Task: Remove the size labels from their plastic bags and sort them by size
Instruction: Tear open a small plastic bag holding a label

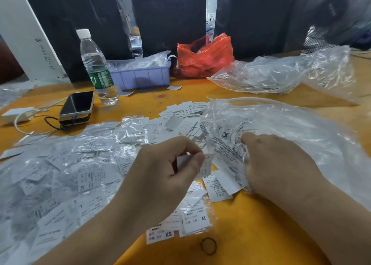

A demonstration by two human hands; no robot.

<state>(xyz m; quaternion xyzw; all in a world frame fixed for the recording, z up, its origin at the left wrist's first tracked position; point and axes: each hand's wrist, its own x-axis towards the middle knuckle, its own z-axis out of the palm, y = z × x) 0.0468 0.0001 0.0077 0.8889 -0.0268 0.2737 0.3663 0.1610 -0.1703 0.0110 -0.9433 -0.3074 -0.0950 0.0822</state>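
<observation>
Left hand [160, 176] pinches 1 small white paper size label [204, 167]; right hand [279, 164] grips a crinkled clear printed plastic bag [226, 142] over the orange table [261, 224].

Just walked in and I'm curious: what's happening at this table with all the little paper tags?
A person is sorting size labels. The left hand pinches a small white paper label, while the right hand holds a crinkled clear printed plastic bag. Many small bagged labels cover the orange table.
</observation>
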